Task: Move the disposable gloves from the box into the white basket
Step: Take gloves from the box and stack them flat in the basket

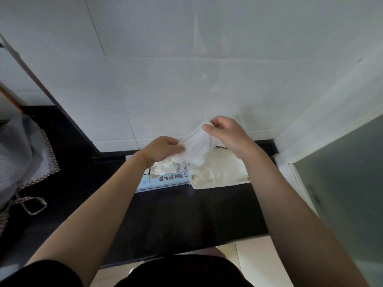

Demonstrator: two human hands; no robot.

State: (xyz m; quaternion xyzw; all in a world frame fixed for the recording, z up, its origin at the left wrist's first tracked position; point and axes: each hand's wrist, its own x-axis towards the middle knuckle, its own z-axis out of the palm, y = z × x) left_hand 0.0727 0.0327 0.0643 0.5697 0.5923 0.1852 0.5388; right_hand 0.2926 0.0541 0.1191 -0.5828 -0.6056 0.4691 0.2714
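Both bare arms reach forward. The left hand (160,149) has its fingers curled in a pinch; the right hand (226,134), raised slightly higher, pinches with thumb and fingertips.

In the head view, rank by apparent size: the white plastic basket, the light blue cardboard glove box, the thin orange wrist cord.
1. White plastic basket and light blue cardboard glove box: both partly hidden by hands and gloves, too unsure to separate.
2. Thin orange wrist cord: smallest.

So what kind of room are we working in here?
Probably a home kitchen or utility corner: a glossy black countertop against a white tiled wall, a checked-trim apron lying to the left, and a frosted glass door on the right.
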